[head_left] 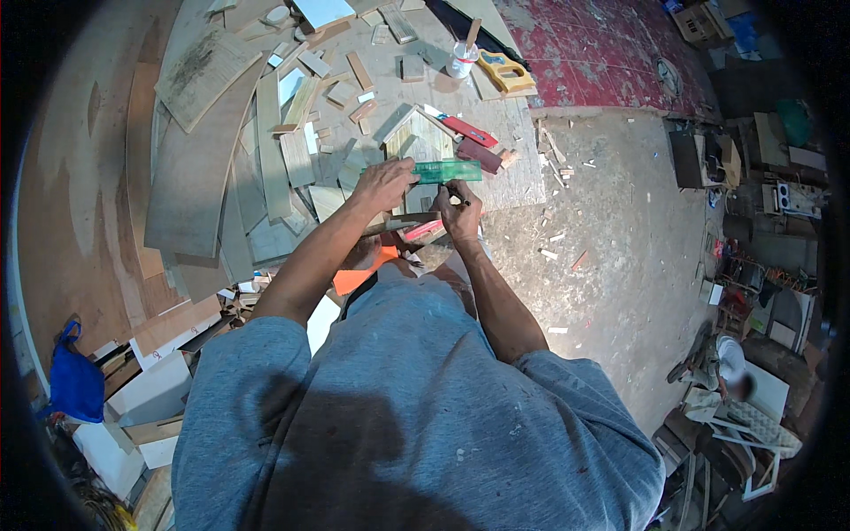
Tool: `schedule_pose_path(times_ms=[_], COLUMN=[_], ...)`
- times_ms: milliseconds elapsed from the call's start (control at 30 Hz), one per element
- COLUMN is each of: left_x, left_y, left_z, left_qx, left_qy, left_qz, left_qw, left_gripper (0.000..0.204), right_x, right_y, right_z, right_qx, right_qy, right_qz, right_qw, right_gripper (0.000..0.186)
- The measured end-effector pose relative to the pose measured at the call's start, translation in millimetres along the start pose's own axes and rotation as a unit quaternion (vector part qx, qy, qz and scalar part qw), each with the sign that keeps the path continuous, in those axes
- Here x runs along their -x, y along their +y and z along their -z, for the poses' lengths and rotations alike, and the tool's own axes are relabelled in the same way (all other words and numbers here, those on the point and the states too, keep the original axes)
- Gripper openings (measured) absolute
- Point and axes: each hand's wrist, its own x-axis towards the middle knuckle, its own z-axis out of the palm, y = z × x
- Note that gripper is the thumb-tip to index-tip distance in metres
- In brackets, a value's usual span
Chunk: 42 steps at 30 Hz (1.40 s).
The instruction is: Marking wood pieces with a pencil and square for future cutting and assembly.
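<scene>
A green see-through ruler (450,171) lies across a small house-shaped wooden piece (421,134) with a pointed top. The fingers of my left hand (384,184) press on the ruler's left end and hold it there. Just below the ruler, my right hand (460,212) is closed round a dark, slim marking tool, like a pen or pencil, whose tip is hard to make out. Beyond the ruler's right half lie a red flat case (469,130) and a dark red block (479,157). A long dark strip (403,223) sits between my wrists.
Wood offcuts (297,115) and larger boards (199,181) crowd the left of the work surface. A yellow-handled saw (505,71) and a white glue pot (461,60) with a stick stand at the far side. Wood scraps dot the concrete floor (611,221) at right. Another person (728,367) is at far right.
</scene>
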Motion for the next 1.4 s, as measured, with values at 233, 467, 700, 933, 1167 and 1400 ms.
schedule_pose_path(times_ms=[233,467,700,933,1167,1400], left_x=[-1,2,0,2,2,6], left_y=[-1,-5,1,2,2,2], left_z=[-1,-6,0,3,1,2], left_qx=[-0.010,-0.009,-0.011,-0.012,-0.015,-0.017], left_qy=[-0.001,0.043,0.006,0.001,0.004,0.014], left_qz=[0.001,-0.026,-0.005,-0.003,-0.004,-0.016], left_qw=[1.000,0.999,1.000,1.000,1.000,1.000], left_gripper=[0.043,0.026,0.044,0.045,0.045,0.047], right_x=[-1,-3,-3,-1,-1,-40], right_y=[-9,-7,-2,3,-2,-14], right_z=[4,4,3,-2,1,43], right_qx=[-0.002,0.006,-0.027,0.022,0.010,0.238], right_qy=[-0.045,-0.080,-0.086,-0.021,-0.025,-0.079], right_qz=[-0.009,-0.012,-0.028,0.003,-0.026,0.194], right_qw=[0.999,0.997,0.996,1.000,0.999,0.948], right_gripper=[0.010,0.012,0.013,0.009,0.008,0.035])
